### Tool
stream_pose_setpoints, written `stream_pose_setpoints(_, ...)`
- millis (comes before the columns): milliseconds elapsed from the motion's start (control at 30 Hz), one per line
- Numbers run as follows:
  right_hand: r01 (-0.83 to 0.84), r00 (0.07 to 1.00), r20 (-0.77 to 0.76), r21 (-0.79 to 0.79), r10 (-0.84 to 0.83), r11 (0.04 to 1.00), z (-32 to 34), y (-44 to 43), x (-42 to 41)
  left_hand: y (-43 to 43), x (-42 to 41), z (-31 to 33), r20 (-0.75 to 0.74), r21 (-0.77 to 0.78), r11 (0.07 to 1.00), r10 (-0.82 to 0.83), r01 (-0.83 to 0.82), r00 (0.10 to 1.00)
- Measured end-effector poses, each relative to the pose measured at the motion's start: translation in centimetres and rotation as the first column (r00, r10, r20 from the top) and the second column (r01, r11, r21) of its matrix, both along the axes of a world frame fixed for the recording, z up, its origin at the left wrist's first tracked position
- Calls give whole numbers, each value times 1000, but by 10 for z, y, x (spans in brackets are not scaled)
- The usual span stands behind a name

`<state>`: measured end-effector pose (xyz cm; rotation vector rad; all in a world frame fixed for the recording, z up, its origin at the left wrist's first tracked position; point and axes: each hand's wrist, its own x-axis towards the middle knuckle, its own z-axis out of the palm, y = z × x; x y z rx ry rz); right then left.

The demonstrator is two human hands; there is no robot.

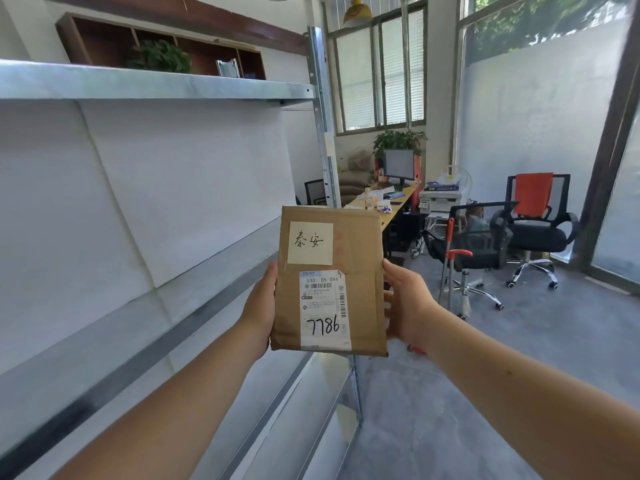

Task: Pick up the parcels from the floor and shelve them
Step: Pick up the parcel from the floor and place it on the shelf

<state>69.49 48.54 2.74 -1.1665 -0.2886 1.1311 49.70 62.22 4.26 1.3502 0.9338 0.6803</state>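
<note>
A flat brown paper parcel (360, 254) is held upright in front of me at chest height. It carries a pale sticky note with handwriting and a white shipping label marked 7786. My left hand (260, 306) grips its left edge and my right hand (405, 303) grips its right edge. The parcel hangs in the air just right of the metal shelving unit (180, 88), level with the shelf (207, 271) below the top one. That shelf bears nothing that I can see.
The shelving's upright post (323, 109) stands just behind the parcel. Further back are a desk (388, 202) with a monitor, two black office chairs (485, 244), a printer and a red-handled tool. The grey concrete floor (519, 341) stretches to the right.
</note>
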Motion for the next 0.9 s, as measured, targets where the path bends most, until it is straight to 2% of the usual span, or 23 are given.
stream_pose_setpoints(367, -39, 999, -17, -71, 37, 997, -53, 24, 45, 23, 39, -41, -203, 3, 999, 42, -42, 978)
stream_pose_setpoints(633, -98, 990, -117, -147, 81, 984, -103, 55, 85, 57, 82, -66, -399, 11, 998, 54, -54, 916)
stream_pose_setpoints(900, -142, 982, -154, -209, 110, 968, -142, 86, 122, 85, 116, -106, -488, -5, 998, 58, -69, 871)
